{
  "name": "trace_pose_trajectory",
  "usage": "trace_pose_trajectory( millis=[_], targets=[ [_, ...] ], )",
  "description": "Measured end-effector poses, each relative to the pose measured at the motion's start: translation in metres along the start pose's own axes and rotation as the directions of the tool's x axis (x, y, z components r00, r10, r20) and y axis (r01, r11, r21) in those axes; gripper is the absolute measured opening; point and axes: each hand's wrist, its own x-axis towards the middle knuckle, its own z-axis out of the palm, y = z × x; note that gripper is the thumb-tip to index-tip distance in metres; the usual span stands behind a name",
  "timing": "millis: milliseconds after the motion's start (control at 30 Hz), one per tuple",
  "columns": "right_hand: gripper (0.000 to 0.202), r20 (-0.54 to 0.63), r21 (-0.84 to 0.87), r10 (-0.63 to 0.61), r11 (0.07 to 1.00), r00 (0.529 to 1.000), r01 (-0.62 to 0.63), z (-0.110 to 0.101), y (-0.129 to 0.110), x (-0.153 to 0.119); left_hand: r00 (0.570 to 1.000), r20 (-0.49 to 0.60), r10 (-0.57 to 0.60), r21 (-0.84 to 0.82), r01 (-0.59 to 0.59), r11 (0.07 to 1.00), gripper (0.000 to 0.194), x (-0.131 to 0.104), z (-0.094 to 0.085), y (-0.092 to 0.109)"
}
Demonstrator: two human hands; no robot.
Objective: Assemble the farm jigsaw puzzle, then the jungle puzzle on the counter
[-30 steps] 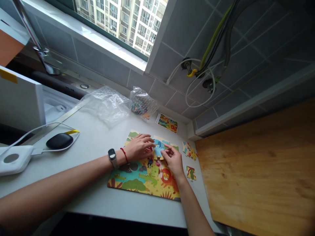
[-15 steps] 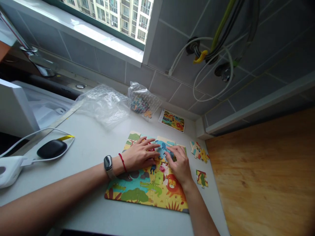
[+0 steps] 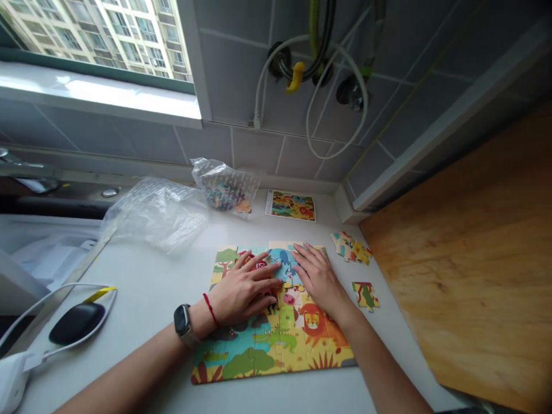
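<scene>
An animal jigsaw puzzle (image 3: 276,353) lies on the white counter, with a lion, a crocodile and a blue elephant among its pictures. My left hand (image 3: 248,284) rests flat on its upper left part, fingers spread. On the upper right part lies my right hand (image 3: 319,279), fingers stretched out over the pieces. Between the two sets of fingertips shows the blue elephant piece (image 3: 284,261). Both palms hide parts of the puzzle. To the right of it are several loose puzzle pieces (image 3: 351,248) in a small heap and a single piece (image 3: 366,295).
Behind the puzzle lie a picture card (image 3: 292,206), a clear bag of puzzle pieces (image 3: 225,192) and a crumpled plastic bag (image 3: 157,215). A black oval device (image 3: 76,323) with a white cable sits at left. Wooden board (image 3: 466,259) borders the counter's right side.
My right hand's fingers have gone from bent over the elephant area to stretched flat on the puzzle's upper right. My left hand stays spread on it. The camera view has turned.
</scene>
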Motion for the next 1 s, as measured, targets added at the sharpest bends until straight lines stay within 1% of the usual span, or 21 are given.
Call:
trace_pose_trajectory(
  millis=[167,367,567,733,833,1000],
  targets=[
    [0.04,-0.024,0.019,0.01,1.0,1.0,-0.01,0.001,0.0019,0.0003,1.0,0.002,-0.006,-0.003,0.006,1.0,0.034,0.002,-0.0034,0.0008],
    [0.04,-0.054,0.023,0.037,0.999,0.998,-0.036,0.0058,0.0051,0.0008,1.0,0.021,-0.02,0.033,0.019,0.999,0.034,0.0033,-0.0059,0.0018],
    [0.041,-0.006,0.0,0.051,0.999,0.999,-0.051,0.0028,0.0049,0.0014,0.998,0.04,-0.041,0.103,0.037,0.994,0.035,0.004,-0.0066,0.0034],
    [0.042,0.029,-0.016,0.071,0.997,0.997,-0.071,-0.0019,0.0014,0.0022,0.999,0.031,-0.04,0.113,0.037,0.993,0.034,0.004,-0.0056,0.0029],
    [0.042,0.024,-0.002,0.08,0.997,0.997,-0.08,-0.0023,0.0001,0.0025,0.999,0.02,-0.035,0.119,0.032,0.992,0.033,0.0042,-0.0054,0.0029],
    [0.041,-0.002,0.025,0.09,0.996,0.996,-0.09,-0.0002,0.0019,0.0021,0.999,0.042,-0.032,0.117,0.027,0.993,0.033,0.0037,-0.0062,0.0027]
  ],
)
